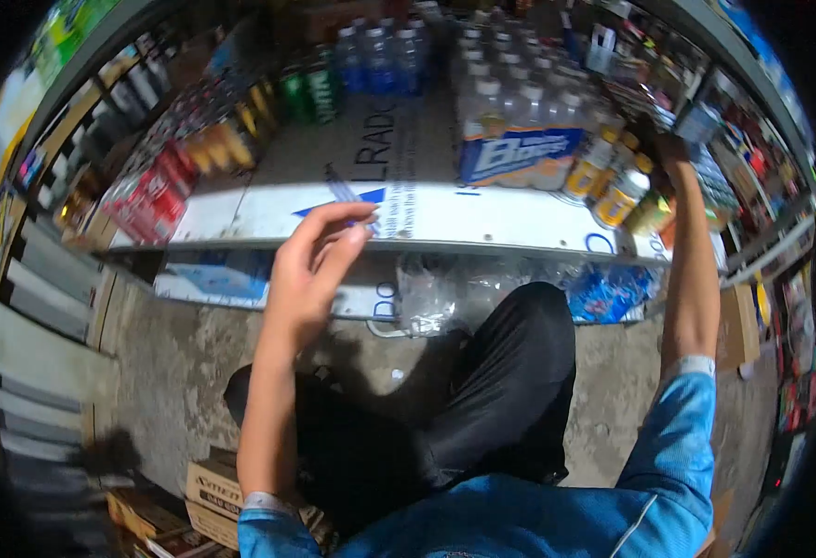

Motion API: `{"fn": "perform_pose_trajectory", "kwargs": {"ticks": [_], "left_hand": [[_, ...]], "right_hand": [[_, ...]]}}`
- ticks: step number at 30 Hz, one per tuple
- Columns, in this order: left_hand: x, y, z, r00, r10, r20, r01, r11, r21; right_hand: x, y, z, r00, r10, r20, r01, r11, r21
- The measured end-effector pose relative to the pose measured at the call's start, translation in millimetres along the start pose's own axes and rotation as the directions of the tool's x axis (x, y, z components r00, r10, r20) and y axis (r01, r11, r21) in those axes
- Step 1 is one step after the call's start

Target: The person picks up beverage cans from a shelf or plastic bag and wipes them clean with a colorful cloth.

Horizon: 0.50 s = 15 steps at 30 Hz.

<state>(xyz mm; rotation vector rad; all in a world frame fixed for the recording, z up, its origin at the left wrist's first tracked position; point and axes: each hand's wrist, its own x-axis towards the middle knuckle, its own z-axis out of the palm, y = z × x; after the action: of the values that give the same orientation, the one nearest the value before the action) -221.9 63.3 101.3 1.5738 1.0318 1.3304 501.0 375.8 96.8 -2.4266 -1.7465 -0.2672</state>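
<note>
The left hand (320, 251) pinches a slim blue-and-clear plastic pen (343, 192) between thumb and fingertips, just above the front edge of the white cardboard shelf liner (501, 219). The right hand (670, 149) reaches to the liner's right end, among amber plastic bottles with yellow caps (613, 186); it is too dark and blurred to tell whether its fingers grip one. The stocking looks well along: the liner's back and ends are full, a shrink-wrapped pack of clear water bottles (515, 149) sits right of centre, and only a stretch left of centre is bare.
</note>
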Motion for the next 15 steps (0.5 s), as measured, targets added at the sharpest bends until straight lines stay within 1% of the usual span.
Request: {"fn": "perform_pose_trajectory", "kwargs": {"ticks": [1,2,3,4,5,6,8,9,10,11,12,14,15], "left_hand": [[-1,0,-4,1.0,-0.005,-0.017,0.005,1.0,0.017],[-2,0,-7,0.999,-0.01,-0.033,0.011,0.999,0.03],[-3,-2,-9,0.999,-0.001,-0.049,0.0,1.0,-0.016],[-3,-5,-13,0.997,-0.008,-0.074,0.007,1.0,-0.015],[-2,-7,-17,0.997,-0.017,-0.076,0.015,0.999,-0.033],[-1,-10,-21,0.997,-0.024,-0.073,0.02,0.999,-0.051],[4,-22,-32,0.995,-0.027,-0.096,0.022,0.998,-0.055],[7,-29,-37,0.993,-0.022,-0.116,0.015,0.998,-0.061],[10,-37,-43,0.99,-0.019,-0.139,0.009,0.998,-0.068],[13,-45,-47,0.983,0.002,-0.182,-0.012,0.999,-0.053],[13,-54,-53,0.98,-0.009,-0.198,-0.003,0.998,-0.06],[12,-75,-67,0.958,-0.061,-0.281,0.045,0.997,-0.065],[12,-90,-75,0.953,-0.08,-0.293,0.05,0.993,-0.107]], "right_hand": [[-6,-2,-18,0.987,-0.005,-0.162,0.006,1.0,0.002],[1,1,-10,0.871,0.143,-0.471,0.145,0.839,0.524],[-45,-38,-42,0.706,0.107,-0.7,0.244,0.891,0.382],[-75,-62,-57,0.497,-0.092,-0.863,0.416,0.898,0.143],[-129,-129,-91,0.726,0.235,-0.647,0.53,0.409,0.743],[-138,-148,-101,0.735,0.262,-0.625,0.536,0.34,0.773],[-185,-218,-132,0.646,0.167,-0.745,0.69,0.289,0.663],[-198,-240,-135,0.653,0.155,-0.741,0.689,0.283,0.667],[-207,-259,-135,0.525,0.043,-0.85,0.74,0.47,0.481],[-218,-280,-136,0.393,-0.101,-0.914,0.748,0.614,0.253],[-235,-304,-140,0.367,-0.179,-0.913,0.669,0.733,0.125],[-261,-359,-139,0.272,-0.22,-0.937,0.688,0.725,0.029],[-268,-383,-134,0.273,-0.237,-0.932,0.704,0.71,0.025]]}}
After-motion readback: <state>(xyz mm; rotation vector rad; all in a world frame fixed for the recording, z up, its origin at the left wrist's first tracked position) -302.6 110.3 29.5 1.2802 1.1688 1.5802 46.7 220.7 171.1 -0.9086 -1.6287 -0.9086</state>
